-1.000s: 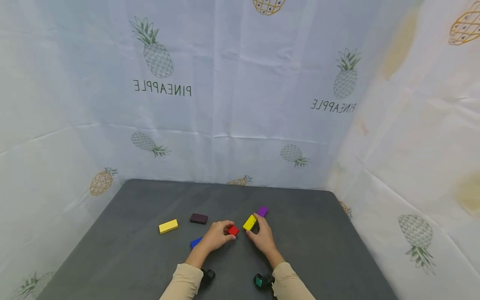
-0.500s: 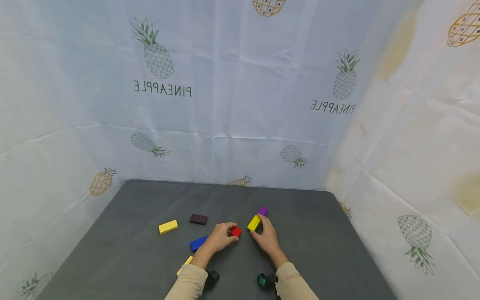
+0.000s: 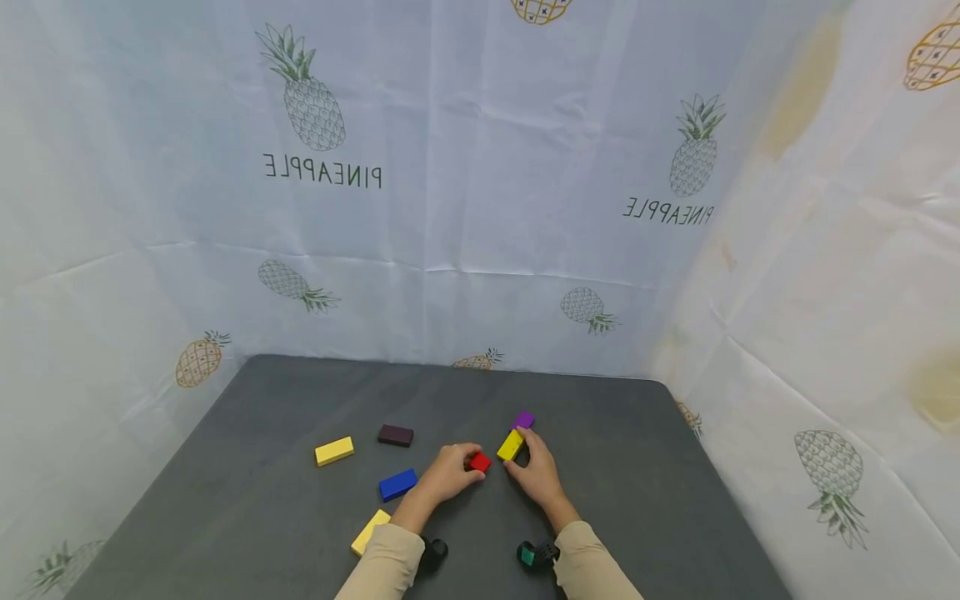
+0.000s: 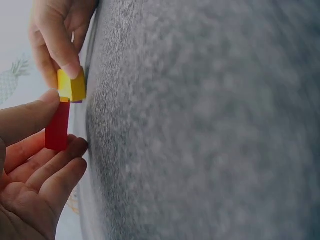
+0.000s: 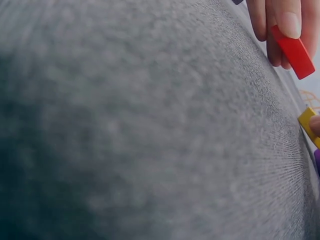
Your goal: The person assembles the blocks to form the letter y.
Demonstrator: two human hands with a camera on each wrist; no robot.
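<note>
My left hand (image 3: 444,477) pinches a red block (image 3: 481,462) between thumb and fingers. In the left wrist view the red block (image 4: 57,127) stands on end against the thumb tip. To the right, my right hand (image 3: 543,479) grips a bright yellow block (image 3: 511,446) at its two ends. A narrow gap separates the red and yellow blocks in the head view. Just beyond the yellow block lies a purple block (image 3: 524,419), partly covered; whether the two touch I cannot tell. Only a fingertip of the right hand (image 5: 315,125) shows in the right wrist view.
On the dark table (image 3: 637,500) lie a pale yellow block (image 3: 333,451), a dark brown block (image 3: 395,435) and a blue block (image 3: 397,484). Another pale yellow block (image 3: 370,532) sits beside the left sleeve. A pineapple-print curtain (image 3: 480,208) encloses the table's back and sides.
My left hand has shifted right with the red block, uncovering the blue block and the nearer pale yellow one. My right hand has carried the bright yellow block slightly right, closer to the purple block.
</note>
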